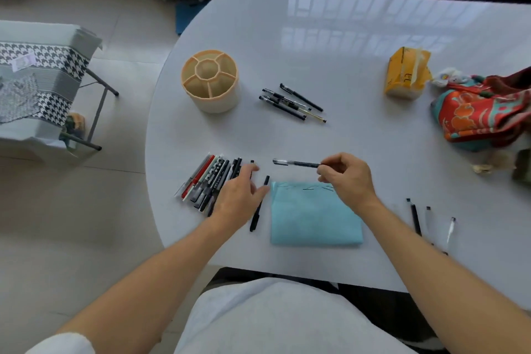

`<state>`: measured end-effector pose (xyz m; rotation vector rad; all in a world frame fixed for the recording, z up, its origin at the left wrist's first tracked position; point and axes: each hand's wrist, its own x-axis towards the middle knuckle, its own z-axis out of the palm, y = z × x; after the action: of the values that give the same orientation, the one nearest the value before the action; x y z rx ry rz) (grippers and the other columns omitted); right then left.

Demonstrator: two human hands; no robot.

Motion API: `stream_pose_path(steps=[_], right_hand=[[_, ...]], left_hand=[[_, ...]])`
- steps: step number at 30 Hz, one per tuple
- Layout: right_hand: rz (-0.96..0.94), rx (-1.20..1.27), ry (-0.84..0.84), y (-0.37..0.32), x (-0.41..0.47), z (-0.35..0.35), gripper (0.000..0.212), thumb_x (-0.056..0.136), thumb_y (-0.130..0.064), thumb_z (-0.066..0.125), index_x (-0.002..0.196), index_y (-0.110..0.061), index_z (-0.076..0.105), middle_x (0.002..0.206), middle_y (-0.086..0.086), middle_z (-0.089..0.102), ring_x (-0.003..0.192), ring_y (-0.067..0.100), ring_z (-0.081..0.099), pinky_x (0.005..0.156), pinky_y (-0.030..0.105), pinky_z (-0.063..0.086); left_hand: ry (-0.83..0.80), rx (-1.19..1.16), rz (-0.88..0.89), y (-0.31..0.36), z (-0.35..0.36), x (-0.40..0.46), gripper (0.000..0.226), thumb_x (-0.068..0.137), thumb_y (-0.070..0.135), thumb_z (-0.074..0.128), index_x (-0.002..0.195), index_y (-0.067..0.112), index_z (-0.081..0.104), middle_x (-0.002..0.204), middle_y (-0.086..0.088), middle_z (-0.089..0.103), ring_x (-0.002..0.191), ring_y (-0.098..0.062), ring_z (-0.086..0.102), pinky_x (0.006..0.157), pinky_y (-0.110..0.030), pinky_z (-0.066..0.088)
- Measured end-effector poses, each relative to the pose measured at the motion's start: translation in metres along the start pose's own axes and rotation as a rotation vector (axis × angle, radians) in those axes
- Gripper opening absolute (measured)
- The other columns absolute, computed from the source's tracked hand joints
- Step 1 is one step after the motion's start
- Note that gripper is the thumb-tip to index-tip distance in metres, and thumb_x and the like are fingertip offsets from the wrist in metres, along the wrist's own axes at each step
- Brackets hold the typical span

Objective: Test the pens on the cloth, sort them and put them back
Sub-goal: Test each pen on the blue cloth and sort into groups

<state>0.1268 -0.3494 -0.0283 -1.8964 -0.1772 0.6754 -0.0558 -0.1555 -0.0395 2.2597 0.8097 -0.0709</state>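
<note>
A folded light blue cloth lies on the white table in front of me, with dark pen marks along its far edge. My right hand pinches a capped black pen by one end and holds it level above the cloth's far edge. My left hand hovers with relaxed fingers over the right side of a row of several pens. A black pen lies between that hand and the cloth. Several black pens lie in a group further back.
A beige round pen holder with compartments stands at the back left. A few pens lie right of the cloth. A yellow tissue pack and a red patterned cloth bag sit at the right. A stool stands left of the table.
</note>
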Motion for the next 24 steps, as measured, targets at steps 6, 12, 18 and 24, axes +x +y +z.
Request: stream_pose_path(steps=[6,12,18,24], right_hand=[[0.108,0.196,-0.016,0.025,-0.072,-0.028,0.017,0.082,0.005,0.077,0.081,-0.012,0.075,0.074,0.013,0.074,0.066,0.025,0.072,0.065,0.024,0.059],[0.127,0.289,-0.006,0.043,-0.098,-0.039,0.008,0.078,-0.005,0.076,0.081,-0.013,0.074,0.074,0.009,0.071,0.066,0.023,0.067,0.068,0.028,0.06],[0.191,0.451,-0.097,0.054,-0.097,-0.044,0.01,0.081,-0.019,0.072,0.089,-0.017,0.078,0.082,0.013,0.071,0.074,0.025,0.066,0.075,0.034,0.059],[0.176,0.372,-0.157,0.049,-0.094,-0.03,0.016,0.098,-0.01,0.064,0.088,-0.006,0.076,0.08,0.019,0.073,0.069,0.027,0.067,0.069,0.035,0.06]], left_hand=[[-0.416,0.012,0.178,0.036,0.02,-0.006,0.032,0.099,0.043,0.054,0.13,0.034,0.056,0.092,0.012,0.07,0.061,0.0,0.063,0.072,-0.031,0.057],[-0.427,0.214,0.211,0.049,0.037,-0.017,0.026,0.102,0.044,0.047,0.113,0.027,0.064,0.071,0.012,0.065,0.064,-0.001,0.062,0.066,-0.033,0.054],[-0.551,0.122,0.192,0.058,0.043,-0.027,0.017,0.104,0.039,0.047,0.099,0.03,0.06,0.076,0.01,0.069,0.058,-0.004,0.062,0.059,-0.027,0.054],[-0.479,0.162,0.329,0.071,0.049,-0.032,0.02,0.103,0.032,0.049,0.099,0.019,0.064,0.079,0.007,0.065,0.073,-0.015,0.059,0.069,-0.037,0.05]])
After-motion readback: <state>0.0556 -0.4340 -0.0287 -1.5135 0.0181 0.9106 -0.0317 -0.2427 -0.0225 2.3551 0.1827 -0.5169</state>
